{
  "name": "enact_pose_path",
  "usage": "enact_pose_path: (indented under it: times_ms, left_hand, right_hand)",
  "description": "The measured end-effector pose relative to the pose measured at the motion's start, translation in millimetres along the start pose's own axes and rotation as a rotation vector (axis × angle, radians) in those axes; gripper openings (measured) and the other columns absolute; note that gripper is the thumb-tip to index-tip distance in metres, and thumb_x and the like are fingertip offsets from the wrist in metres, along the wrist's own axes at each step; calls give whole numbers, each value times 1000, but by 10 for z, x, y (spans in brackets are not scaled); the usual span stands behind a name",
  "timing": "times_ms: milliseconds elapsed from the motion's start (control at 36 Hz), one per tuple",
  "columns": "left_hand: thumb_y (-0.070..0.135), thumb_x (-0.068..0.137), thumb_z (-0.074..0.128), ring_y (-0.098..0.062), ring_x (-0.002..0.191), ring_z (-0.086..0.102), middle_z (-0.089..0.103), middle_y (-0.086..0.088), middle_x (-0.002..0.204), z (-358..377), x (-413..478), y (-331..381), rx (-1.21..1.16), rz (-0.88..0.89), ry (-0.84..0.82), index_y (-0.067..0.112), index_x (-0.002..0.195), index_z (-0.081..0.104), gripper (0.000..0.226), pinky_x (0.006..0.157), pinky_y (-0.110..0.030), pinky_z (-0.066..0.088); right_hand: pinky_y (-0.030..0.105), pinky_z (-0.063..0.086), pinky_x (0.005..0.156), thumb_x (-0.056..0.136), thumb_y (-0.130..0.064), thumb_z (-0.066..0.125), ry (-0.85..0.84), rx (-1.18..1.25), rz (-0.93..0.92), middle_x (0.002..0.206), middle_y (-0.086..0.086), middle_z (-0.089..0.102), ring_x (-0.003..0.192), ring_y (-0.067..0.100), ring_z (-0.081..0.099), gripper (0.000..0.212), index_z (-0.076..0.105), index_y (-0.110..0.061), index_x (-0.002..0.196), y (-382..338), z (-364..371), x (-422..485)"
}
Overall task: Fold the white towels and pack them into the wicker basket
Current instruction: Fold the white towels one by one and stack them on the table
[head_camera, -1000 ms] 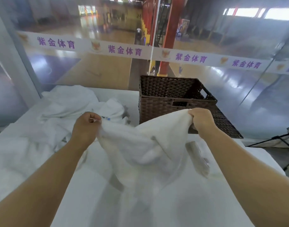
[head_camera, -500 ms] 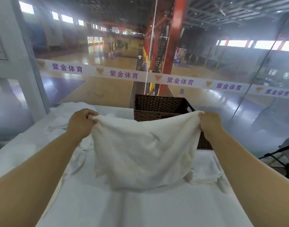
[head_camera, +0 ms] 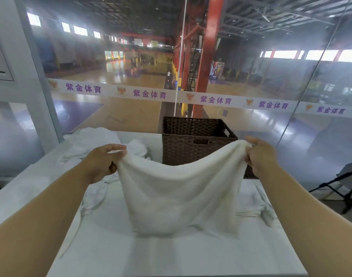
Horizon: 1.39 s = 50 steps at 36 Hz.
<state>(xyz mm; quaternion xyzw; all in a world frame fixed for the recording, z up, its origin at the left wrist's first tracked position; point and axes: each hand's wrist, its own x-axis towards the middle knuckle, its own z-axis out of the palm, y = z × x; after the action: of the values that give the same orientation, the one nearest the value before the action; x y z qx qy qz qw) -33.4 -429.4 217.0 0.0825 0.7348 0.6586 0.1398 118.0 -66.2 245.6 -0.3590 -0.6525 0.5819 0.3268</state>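
Observation:
A white towel [head_camera: 181, 194] hangs spread between my two hands above the table, its lower edge touching the cloth-covered top. My left hand [head_camera: 103, 162] pinches its upper left corner and my right hand [head_camera: 261, 154] pinches the upper right corner. Behind the towel stands the dark brown wicker basket [head_camera: 193, 136], its inside not visible from here. A heap of unfolded white towels [head_camera: 91, 140] lies at the back left. A folded white towel [head_camera: 253, 202] rests on the table at the right, partly hidden by the held towel.
The table [head_camera: 171, 256] is covered in white cloth and ends at a glass wall [head_camera: 131, 108] with a printed band right behind the basket. A dark stand [head_camera: 338, 188] is on the floor to the right of the table.
The towel went from crumpled to stretched flat between my hands. My hands rose and spread apart, and the top edge now sags a little in the middle. The view tilted upward.

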Motion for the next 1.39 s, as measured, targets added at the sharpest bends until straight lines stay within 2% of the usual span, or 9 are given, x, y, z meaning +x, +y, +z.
enact_pose_path:
  times_ms: [83, 167, 250, 444, 583, 694, 889, 1167, 1389]
  left_hand:
    - [-8, 72, 74, -16, 65, 51, 60, -4, 82, 62, -126, -72, 174, 33, -149, 15, 102, 66, 39, 52, -16, 46]
    - [-9, 67, 75, -6, 74, 58, 65, 10, 83, 118, -148, -138, 500, 154, -63, 18, 88, 69, 34, 61, -18, 44]
    - [3, 75, 72, -13, 75, 59, 65, 9, 79, 105, -93, -162, 641, 238, 23, 26, 77, 66, 23, 65, -25, 44]
    - [20, 82, 71, -20, 69, 51, 60, -3, 80, -26, -82, -81, 579, 255, 219, 15, 91, 66, 12, 54, -29, 41]
    - [26, 95, 53, -30, 90, 56, 65, -12, 101, -24, -68, -69, 736, 356, 376, 10, 104, 68, 24, 78, -34, 39]
    - [34, 97, 46, -36, 106, 48, 58, -16, 111, -66, -75, -87, 726, 357, 517, 15, 104, 66, 28, 90, -42, 35]
    - [30, 99, 43, -21, 92, 48, 54, 0, 102, -20, -310, -98, 466, 393, 486, 10, 106, 57, 25, 78, -30, 32]
    - [27, 92, 57, -21, 92, 50, 60, -1, 97, -178, -334, -301, 531, 271, 424, 12, 98, 68, 20, 83, -31, 36]
    - [28, 89, 61, -20, 88, 55, 63, -1, 95, -122, -185, -835, 522, 114, 348, 16, 94, 70, 16, 71, -26, 37]
  right_hand:
    - [34, 53, 86, 86, 14, 43, 15, -2, 9, 85, -4, 56, 78, 16, 54, 49, 68, -17, 114, -8, -14, -11]
    - [31, 53, 84, 80, 15, 54, 6, 5, -5, 92, 3, 63, 75, 13, 56, 47, 66, -11, 117, -12, -44, -9]
    - [28, 49, 81, 76, 11, 65, 28, -20, -56, 101, 8, 64, 84, 19, 60, 44, 67, -11, 114, -19, -103, -40]
    - [29, 47, 88, 78, -6, 76, 38, -181, -165, 105, 6, 61, 94, 21, 57, 39, 66, -9, 116, -36, -248, -109]
    - [28, 44, 73, 80, -27, 74, 51, -447, -308, 96, 4, 66, 86, 23, 61, 21, 72, -13, 96, -22, -259, -148]
    - [25, 36, 56, 86, -32, 67, 12, -457, -370, 92, 4, 58, 73, 17, 51, 17, 59, -17, 86, -9, -275, -196]
    - [32, 35, 62, 94, -26, 53, -156, -390, -361, 76, 0, 41, 68, 15, 38, 26, 38, -17, 75, 116, -259, -364]
    - [32, 34, 63, 93, -27, 57, -177, -438, -339, 82, 2, 47, 71, 15, 42, 22, 50, -6, 89, 384, -245, -394]
    - [24, 34, 56, 88, -30, 63, -234, -592, -334, 75, -5, 53, 67, 11, 47, 18, 55, -14, 85, 895, -23, -312]
